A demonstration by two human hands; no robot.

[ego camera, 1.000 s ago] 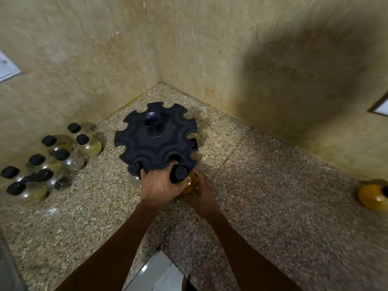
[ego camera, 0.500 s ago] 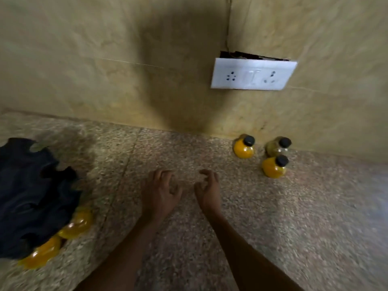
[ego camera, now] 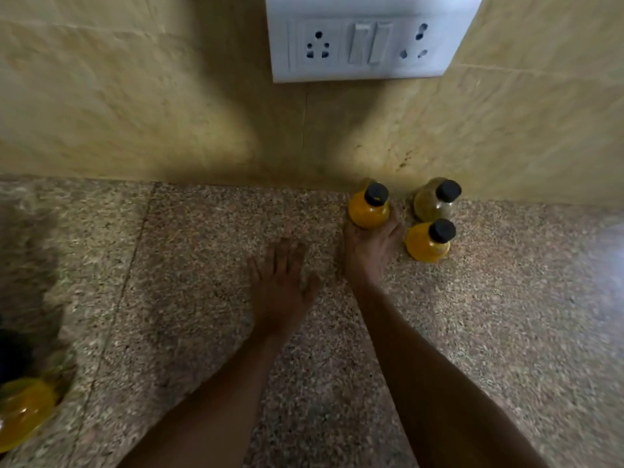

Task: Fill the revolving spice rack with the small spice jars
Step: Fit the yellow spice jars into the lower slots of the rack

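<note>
Jars: 3 by the wall; your right hand (ego camera: 369,249) cups the nearest yellow jar (ego camera: 367,211), grip unclear.
Left hand (ego camera: 280,292): relaxed, holding nothing.
Handling: probably light, smooth (maybe breakable); take the round body.

rack (ego camera: 13,352): cut off, blurred | switch plate (ego camera: 368,38): top cropped

counter (ego camera: 209,265): speckled granite | wall (ego camera: 135,96): beige stone | jar caps (ego camera: 375,193): matt black
</note>
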